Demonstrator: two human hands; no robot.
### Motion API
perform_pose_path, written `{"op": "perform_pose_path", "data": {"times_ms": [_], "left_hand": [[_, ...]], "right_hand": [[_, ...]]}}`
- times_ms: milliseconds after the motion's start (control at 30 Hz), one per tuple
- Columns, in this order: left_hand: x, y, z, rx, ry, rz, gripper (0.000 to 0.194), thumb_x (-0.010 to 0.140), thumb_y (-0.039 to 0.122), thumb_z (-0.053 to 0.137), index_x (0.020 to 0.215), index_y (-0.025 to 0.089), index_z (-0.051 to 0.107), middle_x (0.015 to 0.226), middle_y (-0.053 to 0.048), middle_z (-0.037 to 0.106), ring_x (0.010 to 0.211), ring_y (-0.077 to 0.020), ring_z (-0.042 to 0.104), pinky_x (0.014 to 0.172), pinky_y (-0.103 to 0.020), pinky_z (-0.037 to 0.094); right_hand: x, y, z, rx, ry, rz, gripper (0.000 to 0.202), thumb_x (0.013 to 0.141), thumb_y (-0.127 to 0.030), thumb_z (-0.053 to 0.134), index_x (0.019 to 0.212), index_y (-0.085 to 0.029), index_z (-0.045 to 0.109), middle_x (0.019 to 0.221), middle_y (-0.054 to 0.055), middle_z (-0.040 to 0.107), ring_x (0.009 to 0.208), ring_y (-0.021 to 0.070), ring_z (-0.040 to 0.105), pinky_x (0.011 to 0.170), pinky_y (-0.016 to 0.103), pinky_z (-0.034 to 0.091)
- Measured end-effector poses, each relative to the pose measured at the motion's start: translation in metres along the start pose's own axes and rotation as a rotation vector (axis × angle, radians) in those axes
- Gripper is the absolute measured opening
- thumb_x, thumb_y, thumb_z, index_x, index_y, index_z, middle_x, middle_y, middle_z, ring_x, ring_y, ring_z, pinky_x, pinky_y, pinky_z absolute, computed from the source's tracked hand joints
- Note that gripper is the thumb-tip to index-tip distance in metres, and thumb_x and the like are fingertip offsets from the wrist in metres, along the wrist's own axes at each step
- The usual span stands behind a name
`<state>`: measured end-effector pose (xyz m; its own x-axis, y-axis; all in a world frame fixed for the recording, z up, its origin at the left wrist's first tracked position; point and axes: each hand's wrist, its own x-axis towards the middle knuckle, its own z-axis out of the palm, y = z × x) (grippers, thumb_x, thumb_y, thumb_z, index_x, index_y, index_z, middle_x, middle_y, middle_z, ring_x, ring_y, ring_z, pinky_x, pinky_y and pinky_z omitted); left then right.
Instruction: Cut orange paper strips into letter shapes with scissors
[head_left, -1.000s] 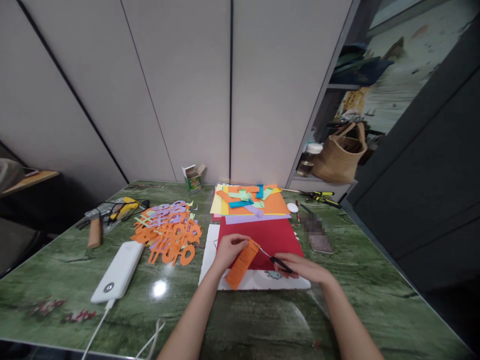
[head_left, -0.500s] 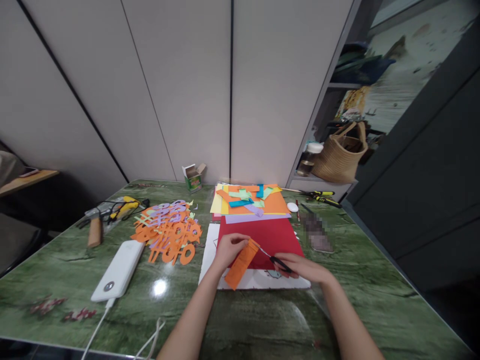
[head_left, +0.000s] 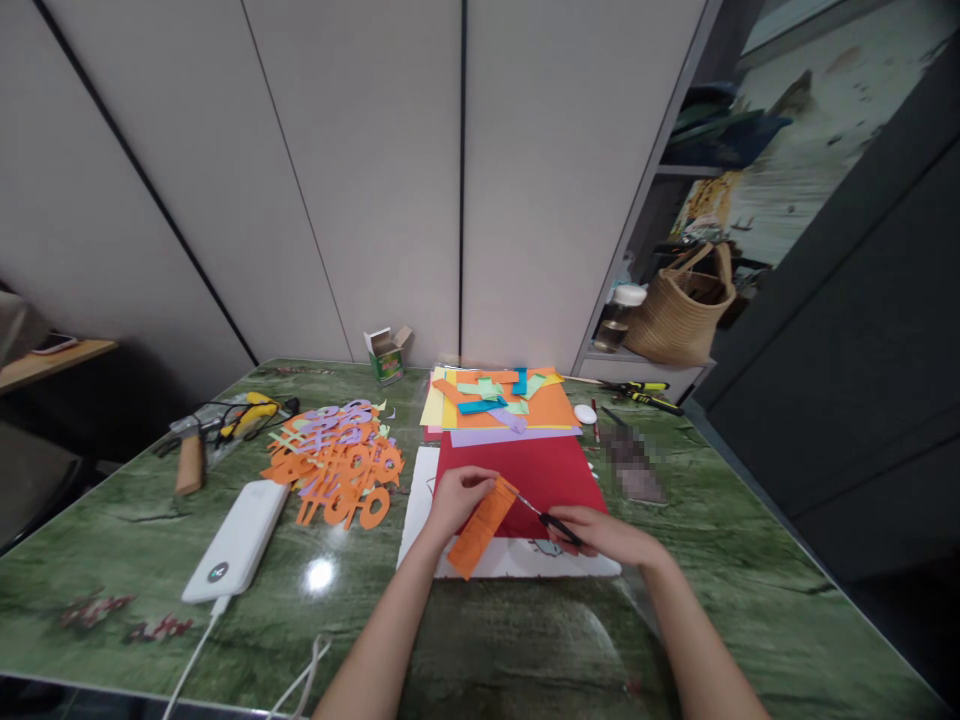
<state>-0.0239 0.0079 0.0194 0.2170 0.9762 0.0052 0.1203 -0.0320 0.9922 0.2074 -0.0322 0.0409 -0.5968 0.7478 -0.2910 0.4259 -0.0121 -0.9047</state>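
My left hand (head_left: 459,500) pinches the upper end of a strip of orange paper (head_left: 480,535), which slants down toward me. In my right hand (head_left: 600,532) is a pair of scissors (head_left: 561,528) with black handles. Their blades reach the top right edge of the orange strip. Both hands are over a red sheet (head_left: 529,465), which lies on a white sheet (head_left: 416,505) with drawn lines. Behind it are stacked coloured sheets (head_left: 559,405) with small orange, green, blue and purple paper pieces on top.
Left of the sheets lies a pile of cut paper shapes (head_left: 345,460). A white power bank (head_left: 238,540) with a cable stands nearer. Further out are a wooden-handled tool (head_left: 190,465), a small green box (head_left: 386,358), pliers (head_left: 645,393) and a white round object (head_left: 585,414).
Almost nothing differs. The hands, scissors and orange strip keep nearly the same place, with only a tiny shift of the strip's lower end.
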Motion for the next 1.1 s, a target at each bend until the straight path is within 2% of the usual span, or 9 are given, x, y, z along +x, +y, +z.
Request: {"op": "perform_pose_path", "data": {"times_ms": [733,1000,1100], "left_hand": [[0.001,-0.003,-0.001,0.033,0.01,0.032,0.023,0.068,0.026,0.055,0.085,0.014,0.066,0.087,-0.008,0.066,0.081,-0.019,0.06,0.071,-0.028,0.045],[0.0,-0.003,-0.001,0.053,0.029,0.043,0.023,0.068,0.027,0.054,0.084,0.015,0.066,0.086,-0.007,0.067,0.08,-0.0187,0.06,0.07,-0.028,0.046],[0.001,-0.003,-0.001,0.051,0.03,0.038,0.022,0.068,0.025,0.055,0.084,0.015,0.066,0.086,-0.007,0.067,0.08,-0.0184,0.06,0.072,-0.028,0.045]], "right_hand": [[-0.001,-0.009,0.0,-0.165,0.038,-0.016,0.03,0.084,-0.038,0.035,0.075,-0.016,0.052,0.061,-0.001,0.047,0.053,0.0092,0.039,0.046,0.019,0.031],[0.0,-0.007,0.0,-0.216,0.059,-0.06,0.03,0.084,-0.037,0.035,0.074,-0.016,0.053,0.062,0.0,0.05,0.056,0.0103,0.042,0.049,0.019,0.034],[0.0,-0.007,0.0,-0.196,0.061,-0.034,0.029,0.083,-0.037,0.036,0.074,-0.016,0.053,0.061,-0.001,0.049,0.054,0.0096,0.041,0.047,0.018,0.032]]}}
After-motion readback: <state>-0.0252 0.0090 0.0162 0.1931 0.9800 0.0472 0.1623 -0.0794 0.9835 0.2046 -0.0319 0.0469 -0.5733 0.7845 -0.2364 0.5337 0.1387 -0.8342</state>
